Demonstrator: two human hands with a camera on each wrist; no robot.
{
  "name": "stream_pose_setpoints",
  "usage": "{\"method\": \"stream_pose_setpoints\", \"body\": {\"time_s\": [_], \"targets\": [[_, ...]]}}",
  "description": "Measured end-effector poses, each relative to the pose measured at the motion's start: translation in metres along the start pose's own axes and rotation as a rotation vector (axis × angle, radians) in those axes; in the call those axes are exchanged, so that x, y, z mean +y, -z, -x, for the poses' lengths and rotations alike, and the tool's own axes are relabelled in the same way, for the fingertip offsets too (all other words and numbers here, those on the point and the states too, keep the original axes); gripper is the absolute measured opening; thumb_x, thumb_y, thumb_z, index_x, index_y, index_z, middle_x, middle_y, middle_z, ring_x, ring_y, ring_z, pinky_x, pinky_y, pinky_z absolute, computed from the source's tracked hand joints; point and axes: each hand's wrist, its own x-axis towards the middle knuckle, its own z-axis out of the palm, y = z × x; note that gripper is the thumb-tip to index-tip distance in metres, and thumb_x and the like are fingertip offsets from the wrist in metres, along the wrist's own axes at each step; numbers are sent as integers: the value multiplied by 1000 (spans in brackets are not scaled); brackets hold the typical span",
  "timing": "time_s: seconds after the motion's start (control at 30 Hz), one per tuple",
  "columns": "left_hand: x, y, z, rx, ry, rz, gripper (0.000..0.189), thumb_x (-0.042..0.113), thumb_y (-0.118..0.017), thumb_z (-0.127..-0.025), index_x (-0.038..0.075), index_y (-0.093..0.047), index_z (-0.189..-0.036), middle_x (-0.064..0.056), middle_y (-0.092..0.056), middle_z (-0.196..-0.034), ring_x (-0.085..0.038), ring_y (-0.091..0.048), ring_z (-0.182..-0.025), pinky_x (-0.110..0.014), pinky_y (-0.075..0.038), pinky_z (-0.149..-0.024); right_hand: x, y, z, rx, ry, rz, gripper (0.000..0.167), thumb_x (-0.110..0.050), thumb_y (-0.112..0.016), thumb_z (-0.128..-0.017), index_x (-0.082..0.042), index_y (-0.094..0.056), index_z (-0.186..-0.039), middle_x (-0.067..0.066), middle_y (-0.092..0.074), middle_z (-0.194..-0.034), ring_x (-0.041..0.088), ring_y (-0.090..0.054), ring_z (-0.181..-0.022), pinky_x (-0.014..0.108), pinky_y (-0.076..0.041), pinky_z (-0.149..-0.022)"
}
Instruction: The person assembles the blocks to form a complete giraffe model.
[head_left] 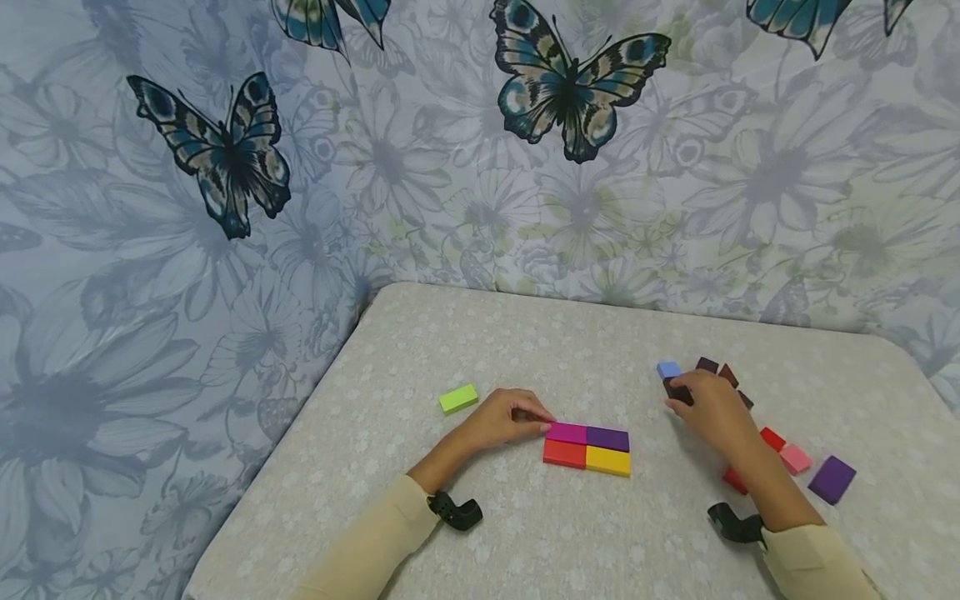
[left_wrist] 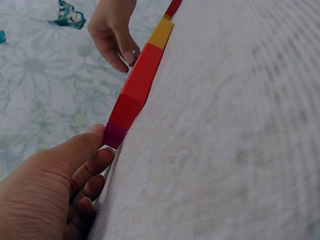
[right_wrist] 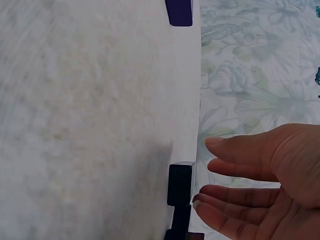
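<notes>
A magenta block (head_left: pixel 567 432), a purple block (head_left: pixel 607 438), a red block (head_left: pixel 564 452) and a yellow block (head_left: pixel 608 461) lie side by side as a rectangle on the table. With thumb and index finger, my left hand (head_left: pixel 507 417) holds the left end of the magenta one. In the left wrist view, its thumb touches that block's end. Farther right, my right hand (head_left: pixel 712 408) reaches over a dark block (head_left: pixel 677 392). Its thumb and fingers stand apart beside the dark block (right_wrist: pixel 180 185) in the right wrist view, with nothing gripped. Its palm partly hides the cluster there.
A lime green block (head_left: pixel 458 399) lies beyond my left hand. Around the right hand are a light blue block (head_left: pixel 668 369), several dark brown ones, a pink block (head_left: pixel 795 459), red pieces and another purple block (head_left: pixel 832 480). Papered walls border the table (head_left: pixel 525 333).
</notes>
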Motion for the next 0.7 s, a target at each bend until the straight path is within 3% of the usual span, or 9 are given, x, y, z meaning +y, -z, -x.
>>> {"method": "stream_pose_setpoints", "body": {"time_s": [0.33,0.7], "targets": [[5,3,-1,-19,-35,-5,15,16,-78,-91,13,-81,-106,7,-73,-95,-6,-55,-78,-22,-44,-67,4,-2,-1,-42,36,13,37,-8,-82,-84,10,-71,-114,33,-65,-115,47,-63,-104,61,-49,-90],[7,3,2,-20,-5,-17,16,15,-78,-91,14,-81,-106,9,-73,-95,-6,-54,-78,-22,-44,-67,-1,-6,-1,-105,180,-179,37,-3,-84,-80,9,-72,-113,27,-65,-115,30,-71,-85,44,-58,-72]]}}
